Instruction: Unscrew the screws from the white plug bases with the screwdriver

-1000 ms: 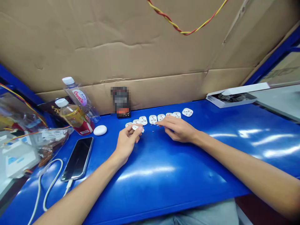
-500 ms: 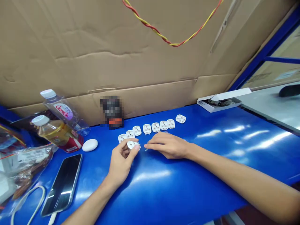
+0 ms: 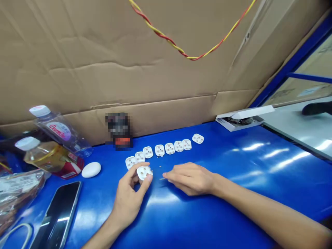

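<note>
My left hand (image 3: 131, 192) grips a white rounded-square socket plate (image 3: 144, 173) between thumb and fingers, its face with small metal contacts turned up. To its right, my right hand (image 3: 193, 178) is closed in a pinch just above the blue table. A small thin metal piece (image 3: 162, 178) shows at its fingertips, too blurred to name. Between the hands and slightly farther off is a tiny metal bit (image 3: 160, 166). Beyond them, several similar white plates (image 3: 169, 148) lie in a row, with small loose bits (image 3: 160, 156) beside one.
Bottles (image 3: 55, 155), a white oval object (image 3: 91, 169), a phone (image 3: 58, 214) and a plastic bag (image 3: 20, 193) are at the left. An open white box (image 3: 240, 119) sits at the back right. Cardboard (image 3: 155, 79) backs the blue table (image 3: 233, 214); a twisted red-yellow wire (image 3: 192, 58) hangs above.
My right hand has drawn back slightly from the held plate. The plate's face is now turned more toward me. A tiny metal bit shows between the hands, and the whole view has shifted.
</note>
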`<state>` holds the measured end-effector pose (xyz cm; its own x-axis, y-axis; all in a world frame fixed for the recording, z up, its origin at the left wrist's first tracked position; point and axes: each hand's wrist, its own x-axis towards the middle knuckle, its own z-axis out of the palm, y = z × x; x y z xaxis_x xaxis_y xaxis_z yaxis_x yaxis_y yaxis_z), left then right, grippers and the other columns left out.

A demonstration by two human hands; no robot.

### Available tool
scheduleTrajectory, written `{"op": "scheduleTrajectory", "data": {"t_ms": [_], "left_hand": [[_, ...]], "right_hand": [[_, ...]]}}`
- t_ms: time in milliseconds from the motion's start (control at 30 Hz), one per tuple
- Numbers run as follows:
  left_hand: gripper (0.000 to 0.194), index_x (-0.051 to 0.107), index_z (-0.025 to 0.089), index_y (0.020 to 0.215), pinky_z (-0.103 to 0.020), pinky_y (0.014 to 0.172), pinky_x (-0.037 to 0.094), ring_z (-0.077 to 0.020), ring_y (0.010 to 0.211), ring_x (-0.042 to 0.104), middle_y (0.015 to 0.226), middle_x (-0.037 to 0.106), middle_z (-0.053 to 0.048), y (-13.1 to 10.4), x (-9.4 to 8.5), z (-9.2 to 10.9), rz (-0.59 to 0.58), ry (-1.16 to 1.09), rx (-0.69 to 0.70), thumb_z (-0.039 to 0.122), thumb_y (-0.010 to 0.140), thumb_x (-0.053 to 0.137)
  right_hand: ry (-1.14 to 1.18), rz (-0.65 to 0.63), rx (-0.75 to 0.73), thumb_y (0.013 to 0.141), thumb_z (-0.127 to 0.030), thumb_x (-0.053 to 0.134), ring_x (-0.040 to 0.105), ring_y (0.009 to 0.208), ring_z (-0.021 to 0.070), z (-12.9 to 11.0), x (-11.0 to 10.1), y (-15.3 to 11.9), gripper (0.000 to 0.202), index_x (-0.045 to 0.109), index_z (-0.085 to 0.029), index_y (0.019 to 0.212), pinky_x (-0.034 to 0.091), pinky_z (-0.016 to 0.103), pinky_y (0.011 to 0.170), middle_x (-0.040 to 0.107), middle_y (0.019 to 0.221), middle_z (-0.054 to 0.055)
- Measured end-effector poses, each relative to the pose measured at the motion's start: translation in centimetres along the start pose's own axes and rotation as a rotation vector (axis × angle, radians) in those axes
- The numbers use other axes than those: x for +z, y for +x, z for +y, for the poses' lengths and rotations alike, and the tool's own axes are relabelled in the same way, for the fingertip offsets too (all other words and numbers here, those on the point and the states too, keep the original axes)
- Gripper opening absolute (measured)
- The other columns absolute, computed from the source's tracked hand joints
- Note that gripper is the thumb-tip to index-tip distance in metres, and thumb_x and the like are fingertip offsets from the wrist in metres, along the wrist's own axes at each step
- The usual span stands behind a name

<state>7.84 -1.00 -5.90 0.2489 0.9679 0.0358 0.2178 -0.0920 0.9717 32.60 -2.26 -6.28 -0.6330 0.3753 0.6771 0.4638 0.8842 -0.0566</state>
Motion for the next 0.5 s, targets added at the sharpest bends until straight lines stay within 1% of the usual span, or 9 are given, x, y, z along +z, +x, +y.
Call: {"op": "scheduleTrajectory", "data": {"t_ms": [33, 100, 133, 200, 300, 367, 433, 500], "left_hand": [[0.044, 0.075, 0.018, 0.116, -0.027, 0.065, 0.052, -0.0183, 0.068, 0.063, 0.083, 0.073, -0.003, 0.0, 0.0, -0.2, -0.01, -0.001, 0.003, 0.051, 0.086, 0.078], [0.043, 0.076, 0.019, 0.115, -0.027, 0.066, 0.053, -0.0189, 0.069, 0.065, 0.087, 0.075, -0.004, 0.1, 0.0, -0.7, -0.025, -0.002, 0.02, 0.051, 0.086, 0.077], [0.041, 0.077, 0.02, 0.114, -0.027, 0.063, 0.052, -0.018, 0.065, 0.063, 0.085, 0.075, -0.004, 0.1, 0.0, -1.0, -0.026, 0.001, 0.032, 0.051, 0.087, 0.077], [0.038, 0.078, 0.022, 0.114, -0.026, 0.062, 0.051, -0.0182, 0.064, 0.063, 0.082, 0.074, -0.003, 0.2, -0.1, -1.3, -0.047, 0.03, 0.044, 0.05, 0.088, 0.077], [0.037, 0.077, 0.022, 0.113, -0.027, 0.062, 0.051, -0.0185, 0.065, 0.062, 0.079, 0.072, -0.003, 0.1, -0.5, -1.3, -0.062, 0.05, 0.048, 0.05, 0.09, 0.075], [0.037, 0.077, 0.021, 0.114, -0.027, 0.063, 0.051, -0.0183, 0.066, 0.061, 0.082, 0.073, -0.004, 0.0, -0.6, -1.1, -0.07, 0.053, 0.038, 0.049, 0.091, 0.074], [0.037, 0.076, 0.02, 0.115, -0.027, 0.065, 0.052, -0.0184, 0.069, 0.062, 0.085, 0.073, -0.005, -0.1, -0.8, -0.9, -0.079, 0.052, 0.021, 0.049, 0.092, 0.073], [0.039, 0.075, 0.019, 0.115, -0.027, 0.066, 0.052, -0.0183, 0.069, 0.062, 0.084, 0.072, -0.005, -0.2, -0.8, -0.9, -0.071, 0.033, 0.006, 0.05, 0.092, 0.073]], "right_hand": [[-0.002, 0.009, 0.023, 0.105, -0.011, 0.054, 0.072, 0.067, 0.0154, -0.2, -0.3, -0.1, 0.025, 0.068, -0.014, 0.126, 0.055, 0.026, 0.054, 0.081, 0.088, 0.005], [-0.026, -0.06, 0.091, 0.105, -0.011, 0.053, 0.074, 0.069, 0.0145, -0.5, -0.6, -0.2, 0.028, 0.068, -0.016, 0.128, 0.05, 0.026, 0.051, 0.081, 0.092, 0.005], [-0.036, -0.068, 0.109, 0.104, -0.011, 0.053, 0.072, 0.066, 0.0138, -0.6, -0.7, -0.2, 0.029, 0.068, -0.018, 0.128, 0.048, 0.025, 0.049, 0.08, 0.093, 0.004], [-0.033, -0.075, 0.153, 0.103, -0.013, 0.054, 0.071, 0.064, 0.0135, -0.8, -0.4, -0.2, 0.029, 0.07, -0.021, 0.126, 0.046, 0.025, 0.048, 0.079, 0.093, 0.004], [-0.005, -0.129, 0.236, 0.099, -0.012, 0.051, 0.072, 0.069, 0.0153, -0.8, 0.0, -0.1, 0.037, 0.07, -0.022, 0.129, 0.051, 0.026, 0.052, 0.077, 0.099, 0.007], [0.013, -0.145, 0.287, 0.095, -0.009, 0.048, 0.073, 0.071, 0.0168, -0.6, 0.1, 0.0, 0.044, 0.069, -0.021, 0.132, 0.055, 0.027, 0.057, 0.076, 0.102, 0.009], [0.02, -0.133, 0.271, 0.094, -0.008, 0.046, 0.074, 0.074, 0.0185, -0.2, -0.1, 0.1, 0.045, 0.069, -0.019, 0.131, 0.058, 0.029, 0.059, 0.076, 0.102, 0.011], [0.02, -0.114, 0.214, 0.097, -0.008, 0.047, 0.075, 0.075, 0.0198, 0.0, -0.3, 0.2, 0.039, 0.07, -0.017, 0.127, 0.061, 0.03, 0.061, 0.078, 0.1, 0.011]]}}
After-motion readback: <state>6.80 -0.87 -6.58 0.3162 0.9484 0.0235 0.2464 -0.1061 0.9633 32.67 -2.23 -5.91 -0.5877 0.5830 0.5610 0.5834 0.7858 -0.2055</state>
